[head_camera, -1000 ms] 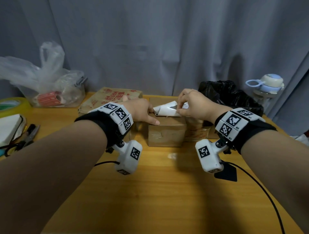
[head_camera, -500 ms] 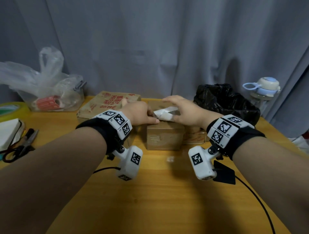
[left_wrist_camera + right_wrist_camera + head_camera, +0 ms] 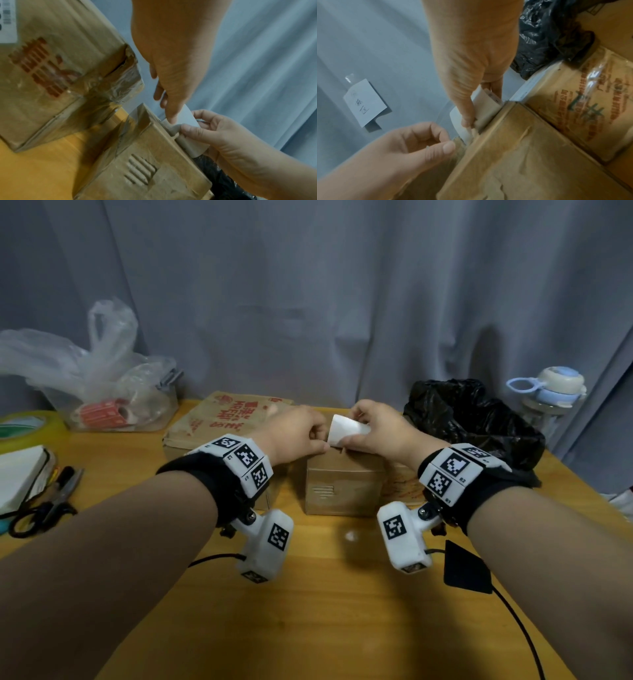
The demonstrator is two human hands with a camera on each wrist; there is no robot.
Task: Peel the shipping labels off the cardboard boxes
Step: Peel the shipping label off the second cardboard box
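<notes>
Fingers of the right hand point(image 3: 380, 428) pinch the lifted white label point(image 3: 344, 433) above the small cardboard box point(image 3: 342, 484). The left hand point(image 3: 296, 433), fingers curled, presses on the box's top near edge, just left of the label; whether it also nips the paper I cannot tell. The label stands curled up, apparently stuck along the top's near edge, so the pull probably goes rightward. A larger box point(image 3: 219, 419) lies far left on the table point(image 3: 308, 611).
</notes>
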